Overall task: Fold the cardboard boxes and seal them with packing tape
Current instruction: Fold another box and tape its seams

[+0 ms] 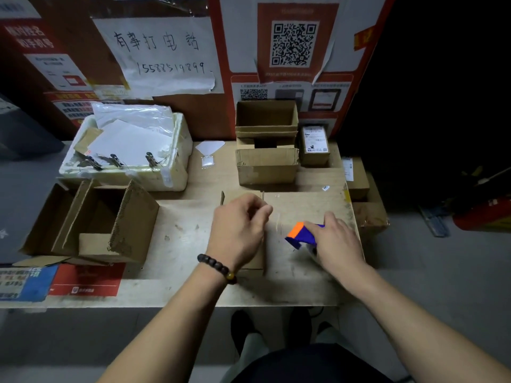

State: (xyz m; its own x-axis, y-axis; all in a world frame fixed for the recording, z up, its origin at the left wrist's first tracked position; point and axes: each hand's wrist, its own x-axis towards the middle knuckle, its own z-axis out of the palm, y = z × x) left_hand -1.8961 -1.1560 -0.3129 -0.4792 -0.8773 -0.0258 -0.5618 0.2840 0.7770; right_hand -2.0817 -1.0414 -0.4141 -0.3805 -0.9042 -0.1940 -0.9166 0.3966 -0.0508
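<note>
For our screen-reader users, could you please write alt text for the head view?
A person's left hand presses on a small cardboard box while the right hand grips a purple-and-orange tape dispenser beside it. Open boxes stand on the table.

Taping a small box on the tabletop

The left hand rests curled on the small cardboard box; just right of that box the right hand grips a purple-and-orange tape dispenser. An open carton sits well left of it.

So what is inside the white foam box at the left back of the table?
The white foam box holds white sheets and clear plastic bags; metal clips grip its front rim. Anything beneath is covered.
</note>
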